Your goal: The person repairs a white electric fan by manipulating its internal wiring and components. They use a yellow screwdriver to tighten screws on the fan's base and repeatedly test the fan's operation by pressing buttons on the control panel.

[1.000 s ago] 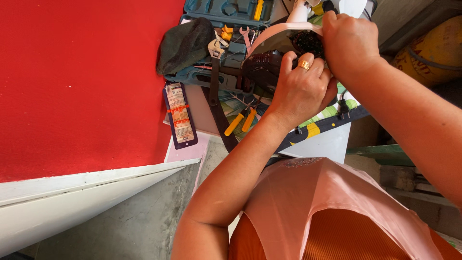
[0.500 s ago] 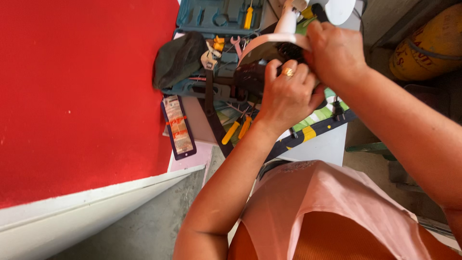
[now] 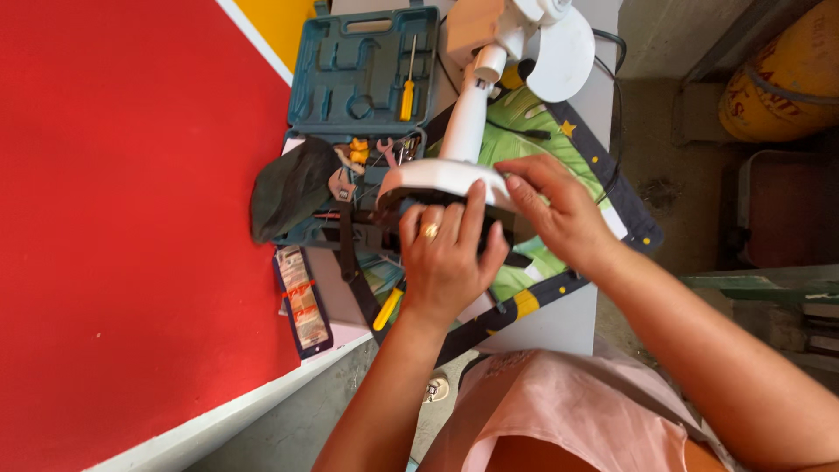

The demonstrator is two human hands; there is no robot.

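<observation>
White plastic is what both your hands are on: the curved white housing (image 3: 441, 177) of a small appliance, lying on a green patterned cloth (image 3: 533, 118) over the table (image 3: 559, 323). Your left hand (image 3: 450, 258), with a ring on 1 finger, lies over the dark part just below the housing, fingers curled loosely against it. Your right hand (image 3: 559, 210) pinches the housing's right end between thumb and fingertips. A white stem (image 3: 465, 122) runs from the housing up to a round white base (image 3: 559, 52). Just left of the housing sits an open teal tool case (image 3: 354, 70) holding a yellow-handled screwdriver (image 3: 407, 92), with a dark cloth (image 3: 293, 188) bunched at its lower edge.
</observation>
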